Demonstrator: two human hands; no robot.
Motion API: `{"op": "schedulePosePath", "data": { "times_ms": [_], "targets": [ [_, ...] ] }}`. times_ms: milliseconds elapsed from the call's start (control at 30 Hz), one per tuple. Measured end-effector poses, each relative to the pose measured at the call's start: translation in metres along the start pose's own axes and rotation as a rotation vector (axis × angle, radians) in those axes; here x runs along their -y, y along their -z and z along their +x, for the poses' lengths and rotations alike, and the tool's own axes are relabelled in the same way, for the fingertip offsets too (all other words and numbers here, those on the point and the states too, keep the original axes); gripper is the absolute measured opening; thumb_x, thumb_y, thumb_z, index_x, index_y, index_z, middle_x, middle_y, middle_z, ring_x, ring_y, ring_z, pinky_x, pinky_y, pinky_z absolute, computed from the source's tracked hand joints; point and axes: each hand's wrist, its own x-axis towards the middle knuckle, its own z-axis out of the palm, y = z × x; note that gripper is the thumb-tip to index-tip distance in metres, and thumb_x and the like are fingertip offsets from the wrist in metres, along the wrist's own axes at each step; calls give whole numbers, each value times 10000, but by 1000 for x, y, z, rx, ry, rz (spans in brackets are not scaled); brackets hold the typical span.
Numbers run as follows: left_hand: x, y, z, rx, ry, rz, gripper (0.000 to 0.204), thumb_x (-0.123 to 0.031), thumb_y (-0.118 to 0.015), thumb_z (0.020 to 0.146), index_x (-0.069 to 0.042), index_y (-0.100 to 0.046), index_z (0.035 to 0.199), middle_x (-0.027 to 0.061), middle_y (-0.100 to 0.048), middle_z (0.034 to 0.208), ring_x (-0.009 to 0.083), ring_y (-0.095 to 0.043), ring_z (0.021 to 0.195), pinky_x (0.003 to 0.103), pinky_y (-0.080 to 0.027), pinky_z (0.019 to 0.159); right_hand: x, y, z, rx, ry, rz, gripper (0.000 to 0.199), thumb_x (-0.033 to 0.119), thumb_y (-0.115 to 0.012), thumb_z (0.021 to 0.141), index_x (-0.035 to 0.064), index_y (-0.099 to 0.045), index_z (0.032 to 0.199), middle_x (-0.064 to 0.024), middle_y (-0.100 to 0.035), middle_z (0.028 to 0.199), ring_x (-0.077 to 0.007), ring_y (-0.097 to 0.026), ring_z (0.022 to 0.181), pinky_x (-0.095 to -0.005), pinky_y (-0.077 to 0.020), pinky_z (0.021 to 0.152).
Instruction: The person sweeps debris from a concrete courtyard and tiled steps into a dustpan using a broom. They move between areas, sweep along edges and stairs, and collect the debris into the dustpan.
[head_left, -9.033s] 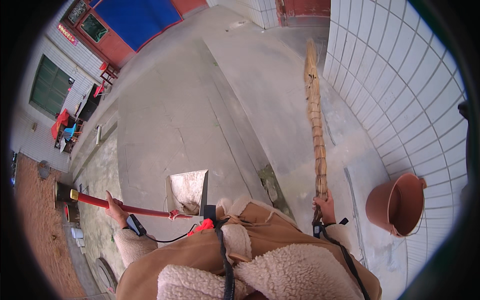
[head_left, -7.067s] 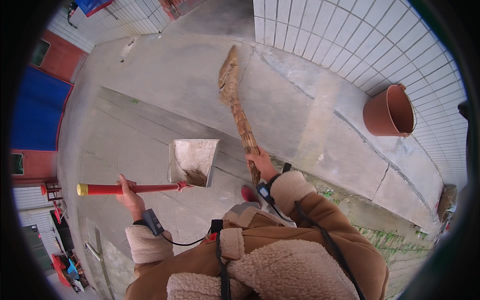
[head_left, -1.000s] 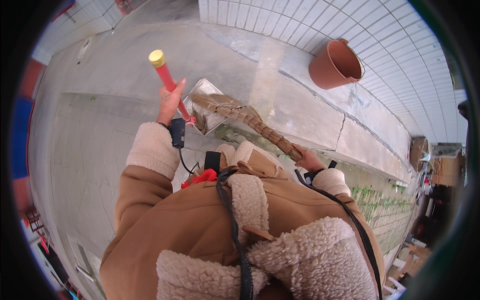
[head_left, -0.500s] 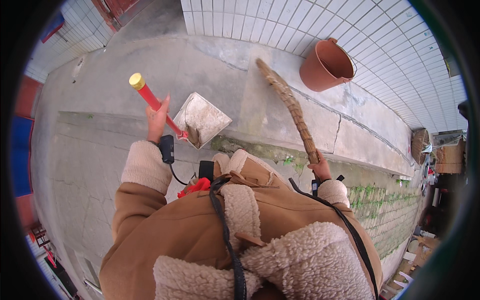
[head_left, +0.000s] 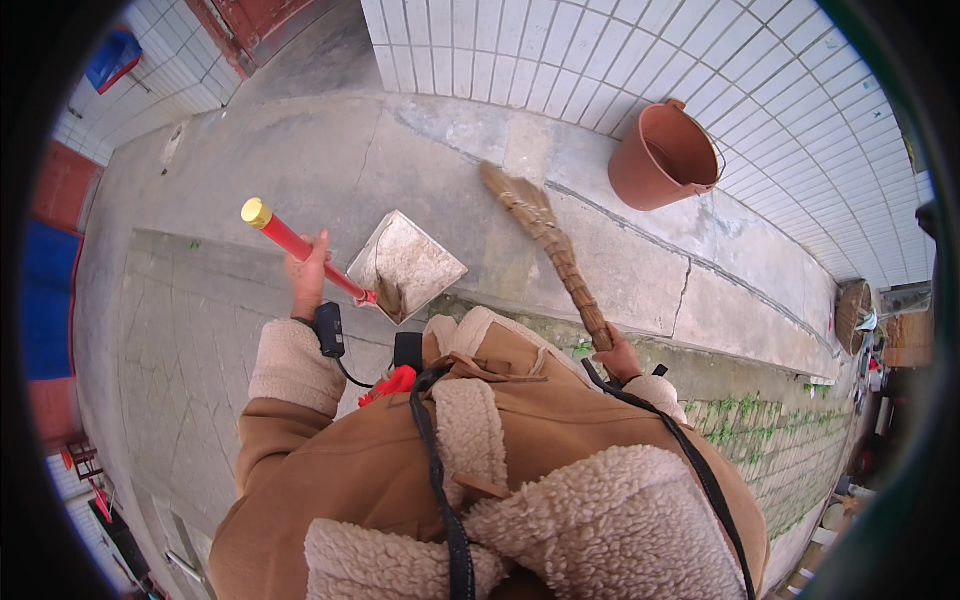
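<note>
My left hand point(head_left: 308, 272) is closed round the red handle of a long-handled dustpan point(head_left: 425, 262). The handle has a yellow end cap, and the pale, dirty pan lies low over the concrete in front of me, with something brown near its handle joint. In my right hand point(head_left: 618, 357) is a straw broom point(head_left: 555, 250), gripped at its bound lower end. Its bristles point away and to the left, fanned near the ground to the right of the pan. A gap separates the bristles from the pan.
A brown plastic bucket point(head_left: 660, 160) stands against the white tiled wall point(head_left: 560, 60) at the far right. A raised concrete ledge point(head_left: 730, 300) runs along that wall. Weeds grow between the paving bricks point(head_left: 770, 450) to the right. A wicker basket point(head_left: 853, 305) sits farther along.
The broom has swung left and nearer, its bristles closer to the dustpan. My right hand has moved left with it. The dustpan shows little movement beyond the view's own shift.
</note>
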Motion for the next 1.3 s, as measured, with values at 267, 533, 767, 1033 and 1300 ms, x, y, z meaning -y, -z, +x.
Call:
{"op": "schedulePosePath", "data": {
  "times_ms": [267, 533, 767, 1033, 1300],
  "targets": [
    [4, -9, 0, 5, 9, 67, 295, -211, -621, 771, -59, -455, 581, 13, -481, 547, 97, -487, 529, 249, -391, 505, 22, 25, 27, -33, 255, 46, 769, 38, -658, 555, 126, -375, 1265, -199, -589, 937, -318, -568, 898, -349, -436, 773],
    [34, 8, 10, -19, 50, 5, 285, -201, -618, 773, -66, -458, 578, -1, -475, 567, 87, -455, 547, 237, -365, 526, 93, 40, 125, -26, 186, -52, 773, 73, -648, 573, 148, -352, 1282, -202, -585, 960, -316, -573, 892, -355, -442, 763],
    [33, 47, -24, -272, 87, -4, 268, -220, -632, 771, -55, -492, 613, 19, -500, 586, 104, -461, 560, 236, -372, 545, 137, 12, 209, 55, 427, -257, 784, 150, -656, 561, 187, -348, 1281, -169, -585, 987, -320, -559, 917, -376, -436, 771],
    [-5, 59, -66, -438, 95, 55, 273, -210, -627, 772, -49, -483, 605, 32, -501, 587, 108, -463, 569, 244, -371, 543, 234, -33, 244, 188, 531, -409, 771, 163, -649, 566, 191, -349, 1276, -170, -589, 968, -320, -561, 907, -377, -440, 769],
    [-27, 72, -155, -526, 95, 69, 283, -232, -628, 777, -44, -482, 623, 42, -507, 593, 112, -472, 584, 252, -393, 571, 244, -59, 196, 240, 653, -727, 740, 166, -605, 616, 252, -305, 1286, -160, -600, 914, -326, -573, 859, -422, -454, 727]
  ]
}}
